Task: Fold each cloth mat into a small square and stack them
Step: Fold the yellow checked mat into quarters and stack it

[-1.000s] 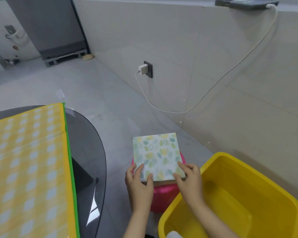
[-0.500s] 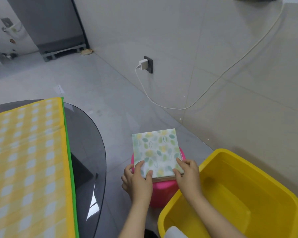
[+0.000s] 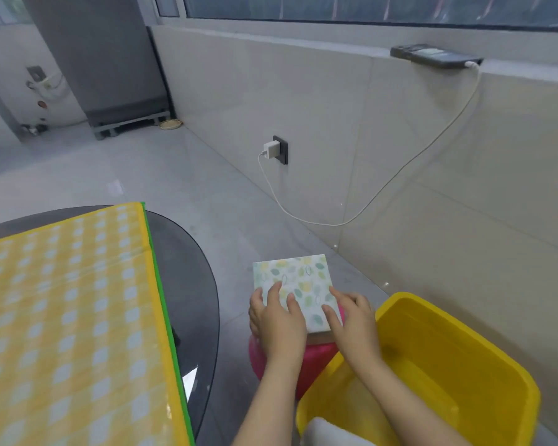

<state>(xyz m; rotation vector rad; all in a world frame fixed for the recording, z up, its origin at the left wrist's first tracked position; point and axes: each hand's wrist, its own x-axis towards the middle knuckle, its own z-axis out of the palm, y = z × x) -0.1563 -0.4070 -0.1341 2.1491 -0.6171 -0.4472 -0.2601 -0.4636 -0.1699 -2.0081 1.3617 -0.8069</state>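
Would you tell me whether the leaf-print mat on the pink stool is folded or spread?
Folded: the leaf-print mat shows as a compact, thick-edged square on the pink stool.

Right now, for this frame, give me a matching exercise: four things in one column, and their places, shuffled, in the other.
Things:
1. folded mat
2. yellow tub
3. checked cloth
4. phone

Places:
A. on the window ledge
B. spread over the dark round table
C. on the pink stool, under both hands
D. on the floor, right of the stool

Pairs: 1-C, 2-D, 3-B, 4-A
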